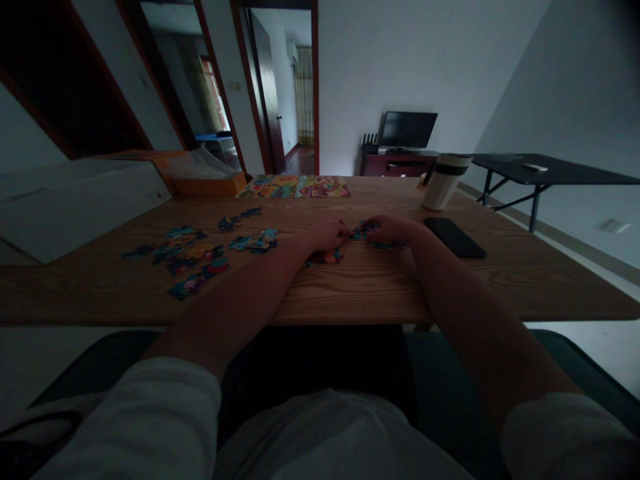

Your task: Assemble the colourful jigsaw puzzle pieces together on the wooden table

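Observation:
My left hand [327, 235] and my right hand [390, 229] meet over the middle of the wooden table. Between their fingertips lie joined blue and purple jigsaw puzzle pieces [361, 230], and the fingers of each hand are closed on their edges. More puzzle pieces [330, 256], orange and red, show just below my left hand. Other blue pieces [385, 245] lie under my right hand, partly hidden by it. Left of my left forearm sits a small joined cluster [255, 241]. The dim light hides the exact grip.
A large spread of puzzle pieces [187, 257] covers the table's left side. Behind stand a white box [85, 200], an orange box [205, 185] and a colourful picture sheet [300, 187]. To the right are a black phone [454, 237] and a tumbler [443, 183].

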